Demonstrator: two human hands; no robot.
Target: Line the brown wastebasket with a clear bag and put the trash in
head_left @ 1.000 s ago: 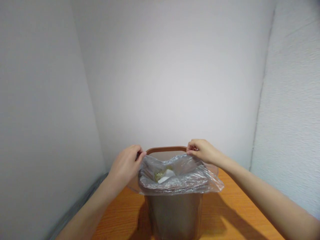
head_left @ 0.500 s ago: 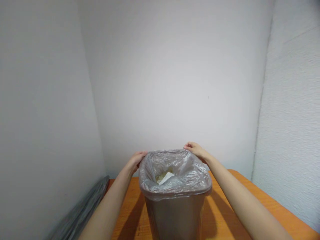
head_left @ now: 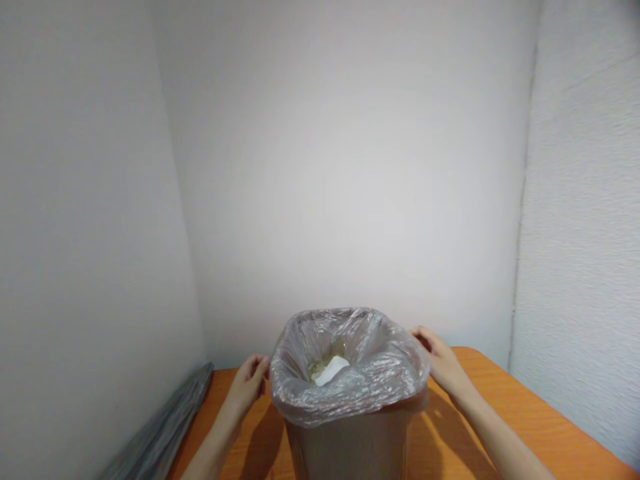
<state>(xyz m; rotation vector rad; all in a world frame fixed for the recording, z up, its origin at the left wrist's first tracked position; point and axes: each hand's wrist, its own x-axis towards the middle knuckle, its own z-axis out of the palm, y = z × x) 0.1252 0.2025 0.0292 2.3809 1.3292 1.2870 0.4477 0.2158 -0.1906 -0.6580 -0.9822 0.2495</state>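
Note:
A brown bin (head_left: 350, 447) stands on an orange table (head_left: 505, 413). A clear plastic liner (head_left: 385, 373) is folded over the bin's whole rim. White paper and some yellowish scraps (head_left: 330, 367) lie inside. My left hand (head_left: 247, 383) rests against the liner at the left side of the rim, fingers curled onto the plastic. My right hand (head_left: 443, 363) lies at the right side of the rim, fingers extended along the liner's edge.
White walls close in on the left, back and right. A grey, shiny strip (head_left: 160, 433) runs along the table's left edge by the wall. Bare orange tabletop lies to the right of the bin.
The liner, held above the back rim a second ago, now covers the whole rim. Both hands have slid from the back of the rim down to its left and right sides.

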